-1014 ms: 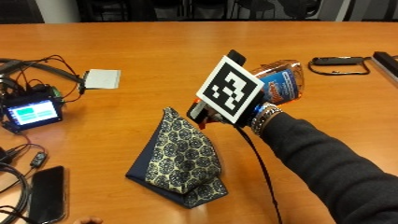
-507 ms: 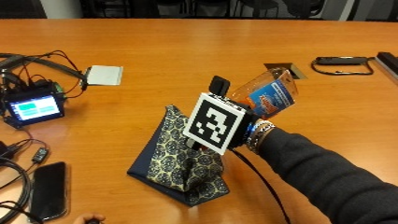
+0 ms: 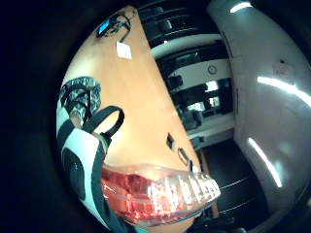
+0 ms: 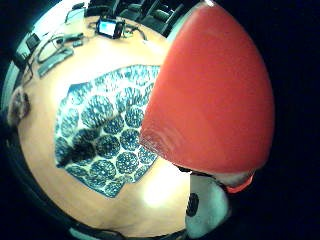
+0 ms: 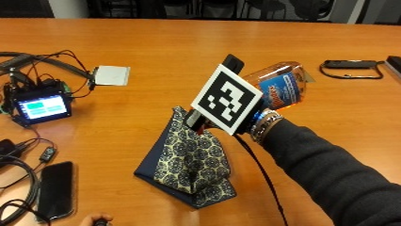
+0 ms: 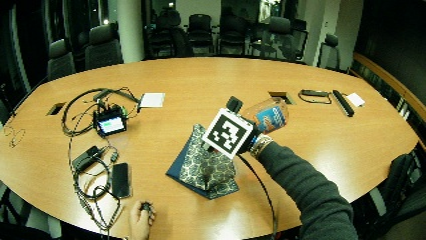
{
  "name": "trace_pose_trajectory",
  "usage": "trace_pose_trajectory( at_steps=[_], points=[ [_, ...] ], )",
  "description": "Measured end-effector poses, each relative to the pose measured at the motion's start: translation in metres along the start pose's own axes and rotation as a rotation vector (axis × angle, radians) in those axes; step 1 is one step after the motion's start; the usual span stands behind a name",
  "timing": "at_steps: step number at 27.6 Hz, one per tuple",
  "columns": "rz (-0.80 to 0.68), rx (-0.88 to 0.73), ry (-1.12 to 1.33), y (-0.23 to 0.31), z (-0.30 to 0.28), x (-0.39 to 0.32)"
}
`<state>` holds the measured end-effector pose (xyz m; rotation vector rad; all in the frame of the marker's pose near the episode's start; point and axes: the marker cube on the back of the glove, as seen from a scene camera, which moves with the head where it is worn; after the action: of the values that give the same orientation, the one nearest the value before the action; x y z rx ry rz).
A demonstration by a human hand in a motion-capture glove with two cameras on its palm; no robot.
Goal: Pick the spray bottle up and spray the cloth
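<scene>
Nearest the camera, at the lower middle of the outside view, the patterned cloth lay bunched on the table. Just above it the gloved right hand grasped the spray bottle, held off the table and tilted, its body toward the upper right. Over the last second the hand had swung down and left, from beside the cloth to right over it, and the thumb-side palm view showed the cloth spread under the bottle. That suggested the pickup was done and the spraying was about to begin. Farther back at left sat a small screen and a white pad.
</scene>
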<state>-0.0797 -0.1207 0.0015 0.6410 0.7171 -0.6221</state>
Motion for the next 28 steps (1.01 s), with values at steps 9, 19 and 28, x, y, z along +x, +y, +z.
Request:
trace_pose_trajectory(
  at_steps=[9, 19, 28],
  points=[
    [0.180, 0.170, -0.131, -0.028, -0.058, 0.042],
    [0.372, 0.321, -0.474, -0.066, -0.097, 0.055],
    [0.691, 0.433, -0.997, -0.101, -0.084, 0.058]
  ],
)
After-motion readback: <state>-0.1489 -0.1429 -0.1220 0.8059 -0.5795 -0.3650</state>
